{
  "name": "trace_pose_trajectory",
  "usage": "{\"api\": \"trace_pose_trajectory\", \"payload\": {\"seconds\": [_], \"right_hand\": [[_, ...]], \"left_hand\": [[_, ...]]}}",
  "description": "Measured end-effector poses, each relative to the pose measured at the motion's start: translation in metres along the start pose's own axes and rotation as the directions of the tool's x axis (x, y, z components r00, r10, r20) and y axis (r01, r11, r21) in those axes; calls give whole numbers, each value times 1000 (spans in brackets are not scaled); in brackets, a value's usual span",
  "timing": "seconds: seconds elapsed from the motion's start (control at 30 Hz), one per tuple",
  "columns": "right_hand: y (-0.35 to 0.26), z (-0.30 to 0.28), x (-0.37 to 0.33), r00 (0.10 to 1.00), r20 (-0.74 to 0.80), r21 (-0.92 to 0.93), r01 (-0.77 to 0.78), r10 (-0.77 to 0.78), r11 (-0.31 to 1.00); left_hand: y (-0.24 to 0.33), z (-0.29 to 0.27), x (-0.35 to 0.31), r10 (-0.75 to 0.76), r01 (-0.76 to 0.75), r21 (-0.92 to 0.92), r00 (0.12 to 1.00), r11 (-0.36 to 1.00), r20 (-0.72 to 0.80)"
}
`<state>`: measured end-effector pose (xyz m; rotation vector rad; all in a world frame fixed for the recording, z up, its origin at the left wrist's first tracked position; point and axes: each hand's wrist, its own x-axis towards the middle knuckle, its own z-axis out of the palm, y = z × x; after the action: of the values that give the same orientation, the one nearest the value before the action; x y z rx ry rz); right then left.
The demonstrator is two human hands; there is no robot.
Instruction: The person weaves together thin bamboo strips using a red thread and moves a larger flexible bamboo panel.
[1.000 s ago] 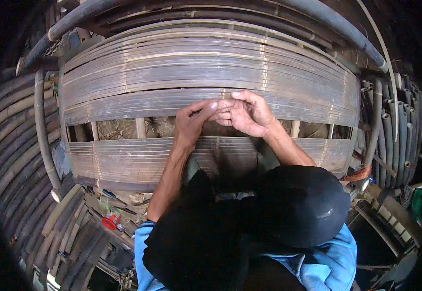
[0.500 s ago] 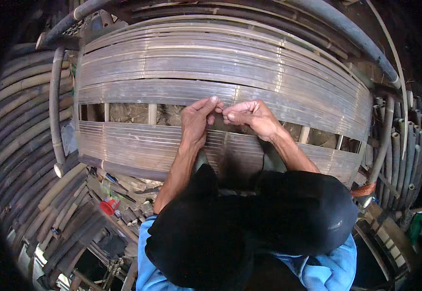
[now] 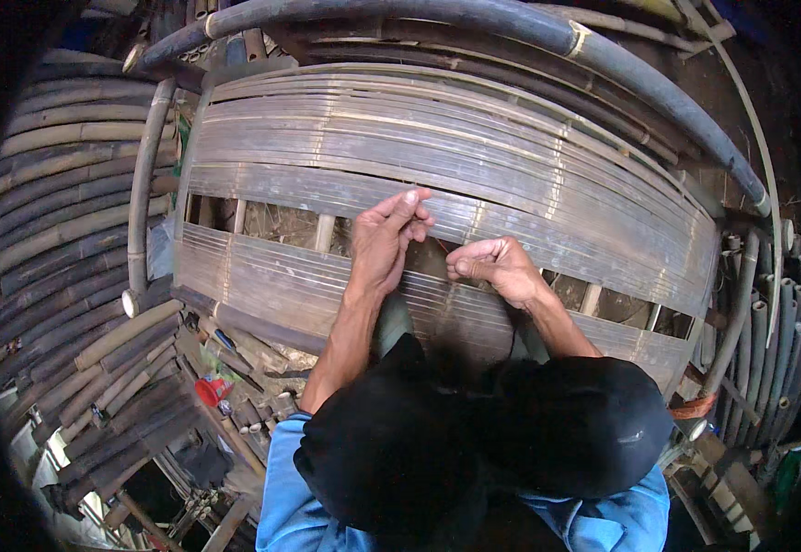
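Observation:
My left hand (image 3: 385, 241) is closed in a pinch, thumb against forefinger, above the open gap in a bamboo slat bench (image 3: 400, 138). A little to its right and nearer to me, my right hand (image 3: 503, 269) is also closed, with thumb and fingertips pressed together. A thin reddish strand (image 3: 443, 246) runs between the two hands, from the right fingertips toward the left fingers. How its ends sit inside the fingers is too small to see. Split slats form the bench top, with crosspieces showing through the gap.
A thick dark bamboo pole (image 3: 474, 13) curves past the far side. Stacked bamboo poles (image 3: 69, 193) fill the left, and more poles (image 3: 787, 313) lean at the right. A red plastic object (image 3: 211, 391) lies at lower left among offcuts. Orange binding (image 3: 693, 408) wraps the bench's right corner.
My hands have drawn apart from being close together; the right one has moved toward me. The reddish strand now shows between them. The whole view has shifted and tilted slightly.

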<state>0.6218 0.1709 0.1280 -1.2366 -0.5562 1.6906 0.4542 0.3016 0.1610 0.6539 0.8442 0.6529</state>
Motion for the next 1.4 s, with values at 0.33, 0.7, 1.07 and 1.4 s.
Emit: {"api": "trace_pose_trajectory", "payload": {"seconds": [0.33,0.7,1.07,1.4], "right_hand": [[-49,8,-4,933,-186,-174,277,-308,945],[-56,9,-11,880,-207,-404,320,-427,857],[-49,15,-6,865,-101,-677,302,-491,671],[-51,19,-6,871,-54,-657,337,-488,674]], "left_hand": [[7,27,-16,-4,-27,476,998,879,66],[-5,34,-18,-87,-45,784,988,619,125],[-10,22,-12,-17,6,218,999,976,47],[-16,15,-9,-40,34,124,998,992,48]]}}
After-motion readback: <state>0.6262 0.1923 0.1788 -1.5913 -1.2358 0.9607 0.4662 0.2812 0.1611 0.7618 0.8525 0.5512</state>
